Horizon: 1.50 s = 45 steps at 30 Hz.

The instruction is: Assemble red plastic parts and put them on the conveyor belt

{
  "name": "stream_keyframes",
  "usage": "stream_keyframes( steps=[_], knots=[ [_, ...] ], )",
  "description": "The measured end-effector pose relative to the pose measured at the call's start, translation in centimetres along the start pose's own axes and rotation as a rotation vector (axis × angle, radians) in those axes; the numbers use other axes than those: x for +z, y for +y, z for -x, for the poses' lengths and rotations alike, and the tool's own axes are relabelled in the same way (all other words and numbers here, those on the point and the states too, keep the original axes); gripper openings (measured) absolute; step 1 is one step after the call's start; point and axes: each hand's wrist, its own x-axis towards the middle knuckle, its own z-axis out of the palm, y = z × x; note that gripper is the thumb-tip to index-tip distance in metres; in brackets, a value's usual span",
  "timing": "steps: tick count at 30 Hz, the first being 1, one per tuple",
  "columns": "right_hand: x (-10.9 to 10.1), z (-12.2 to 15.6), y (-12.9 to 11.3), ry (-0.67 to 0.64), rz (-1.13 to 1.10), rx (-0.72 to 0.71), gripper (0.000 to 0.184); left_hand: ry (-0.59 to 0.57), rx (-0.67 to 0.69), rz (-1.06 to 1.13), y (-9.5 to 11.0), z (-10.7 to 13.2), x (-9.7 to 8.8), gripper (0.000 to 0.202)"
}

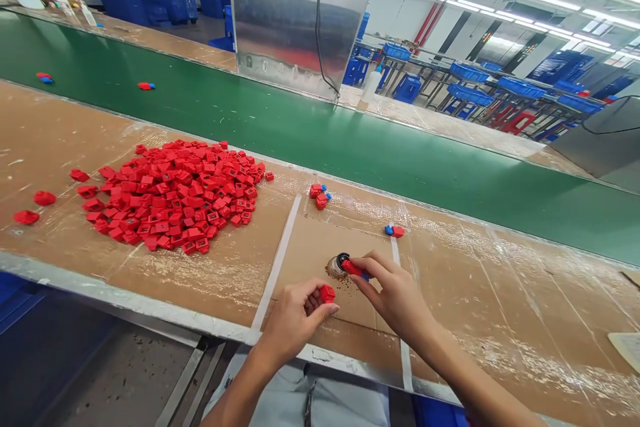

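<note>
Both hands are working low at the near edge of the bench! The right hand (395,297) has a firm pinch, thumb and fingertips closed on a red-and-blue plastic part (354,269). Its long axis lies nearly level across the frame, the red end pointing left and touching a small round black-topped fitting (336,265), the blue end tucked in at the fingers. Brown specks (356,288) dot the cardboard sheet (325,247) right below that fitting. Just beside it, the left hand (293,320) is curled, thumb and fingers gripping a small red block (327,293).

Over at centre-left, a big heap of red plastic blocks (175,193) sits on the bench (500,307), past a white tape strip (277,260). Above the sheet, there's a little cluster of red-and-blue parts (319,195), with a single part (395,231) off to its right. Behind it all runs a green conveyor belt (300,127). Any markings on the red parts are too small to read.
</note>
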Motion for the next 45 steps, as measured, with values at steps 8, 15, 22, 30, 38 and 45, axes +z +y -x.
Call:
stream_keyframes(
  steps=[8,15,22,30,38,45],
  knots=[
    [-0.2,-0.1,-0.1,0.006,-0.006,-0.016,0.016,-0.01,-0.01,0.027,-0.3,0.0,0.0,0.019],
    [-0.8,-0.2,0.3,0.05,-0.011,0.006,0.016,-0.024,-0.031,0.108,-0.8,0.0,-0.1,0.014],
    [-1.1,-0.3,0.6,0.099,-0.006,0.024,0.017,-0.081,-0.047,0.247,-1.8,-0.1,0.2,0.018],
    [-1.6,0.8,-2.0,0.087,-0.217,0.124,0.018,-0.126,0.012,0.19,-1.4,0.2,0.0,0.017],
    [0.3,2.3,-3.5,0.033,-0.332,0.088,0.021,-0.168,0.005,0.206,-1.4,0.0,-0.2,0.026],
    [0.6,2.5,-3.3,0.005,-0.324,0.111,0.021,-0.169,0.045,0.203,-0.9,0.2,-0.3,0.032]
  ],
)
